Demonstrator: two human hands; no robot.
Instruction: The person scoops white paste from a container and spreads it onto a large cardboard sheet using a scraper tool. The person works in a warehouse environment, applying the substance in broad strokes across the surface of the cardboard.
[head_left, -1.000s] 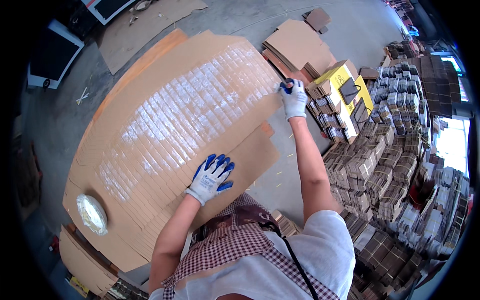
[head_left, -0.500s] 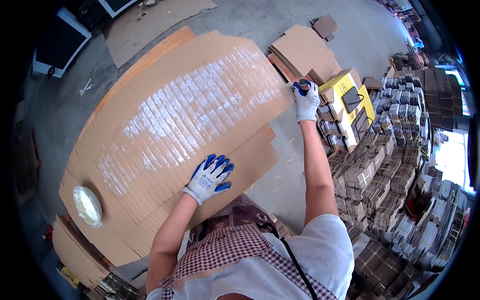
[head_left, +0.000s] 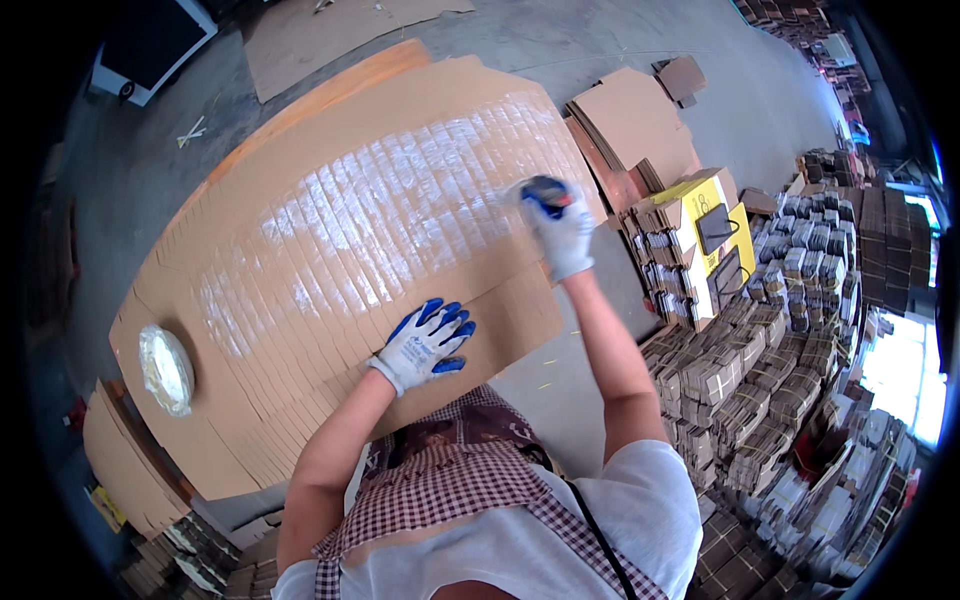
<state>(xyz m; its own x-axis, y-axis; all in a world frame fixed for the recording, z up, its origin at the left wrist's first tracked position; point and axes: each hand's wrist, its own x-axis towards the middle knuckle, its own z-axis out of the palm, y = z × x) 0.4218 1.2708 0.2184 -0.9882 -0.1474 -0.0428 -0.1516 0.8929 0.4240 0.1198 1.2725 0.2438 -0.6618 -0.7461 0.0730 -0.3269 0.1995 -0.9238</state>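
"Two gloved hands over that cardboard: what is each doing?"

"The left hand (head_left: 425, 347) lies flat near the lower middle of the frame, fingers spread on the overlapping cardboard sheets (head_left: 300, 350). The right hand (head_left: 563, 232), right of centre, has its fingers curled around a dark tool (head_left: 547, 192) with a reddish spot; blur hides its kind."

"Where do the sheets lie?"

"Fanned out from the lower left to the upper middle, with an orange board (head_left: 390, 65) showing along their upper edge."

"How much is done?"

"Most of the broad middle band, I'd judge. A shiny coating (head_left: 370, 215) already crosses it, film or something wet, I cannot tell which."

"And left?"

"The band looks thin and patchy toward the lower left, so any gaps probably sit there. Both long margins are plain brown."

"That oval thing at the lower left?"

"A pale, crinkly oval bundle (head_left: 165, 370), resting on the sheets, well apart from both hands."
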